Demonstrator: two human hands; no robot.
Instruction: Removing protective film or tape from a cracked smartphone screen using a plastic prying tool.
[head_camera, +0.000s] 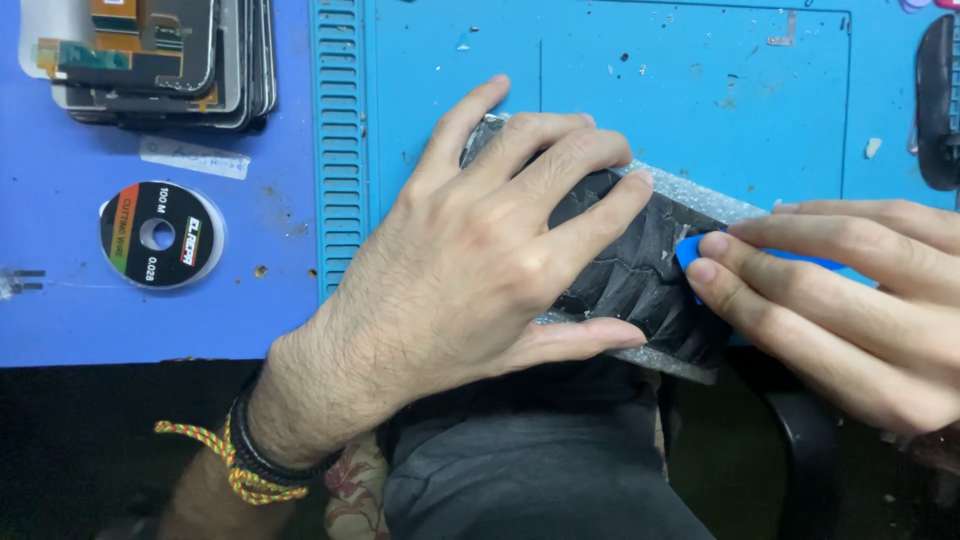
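My left hand (470, 260) lies spread, pressing the cracked phone screen (640, 270) flat at the worktop's (620, 80) near edge. My right hand (850, 300) pinches a blue pick (692, 250) against the screen's right end.

Bright, even overhead light on the blue work mat (600, 90), soft shadow just beneath the left hand (470, 270), dim and murky below the mat's near edge, mild sheen on skin, right hand (850, 300) slightly soft, no strong glare.

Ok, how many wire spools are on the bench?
1. The spool lies flat on the blue mat at left, below the stack of screens, apart from the left hand. Others may sit outside the view.
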